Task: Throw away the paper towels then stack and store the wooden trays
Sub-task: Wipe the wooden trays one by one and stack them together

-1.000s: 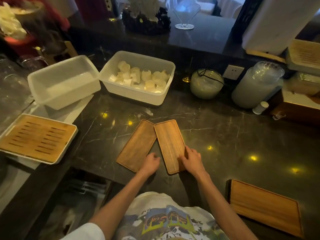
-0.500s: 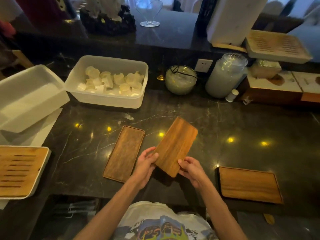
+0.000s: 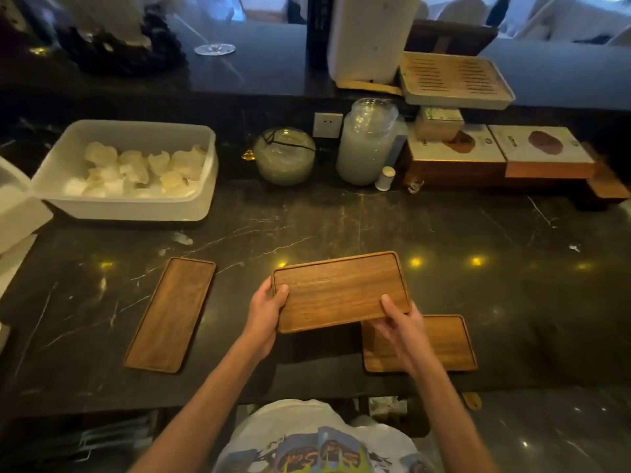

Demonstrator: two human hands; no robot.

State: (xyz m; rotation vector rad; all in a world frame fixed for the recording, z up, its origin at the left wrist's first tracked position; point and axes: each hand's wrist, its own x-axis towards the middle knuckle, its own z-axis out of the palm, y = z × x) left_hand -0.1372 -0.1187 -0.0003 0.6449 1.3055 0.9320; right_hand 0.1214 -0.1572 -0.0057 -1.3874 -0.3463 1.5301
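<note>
Both hands clamp 1 wooden tray (image 3: 341, 291), seen from the head camera. I have the left hand (image 3: 264, 312) curled round its left short end with the thumb on top, and the right hand (image 3: 397, 327) pinching its near right corner. The tray is off the dark marble counter (image 3: 341, 227), turned crosswise and roughly level.

1 second ago it lay flat beside the long tray (image 3: 170, 314), with both hands at the near ends. Half a second ago it was lifted and angled. Now it has swung right, and its near right corner overlaps the far left part of a second tray (image 3: 444, 343) resting near the counter's front edge. I read this as the first stacking move, with the held tray not yet lined up or lowered.

The long tray sits alone, well apart to the left. I cannot tell whether the pale crumpled pieces in the white tub (image 3: 129, 209) behind it are paper towels.
</note>
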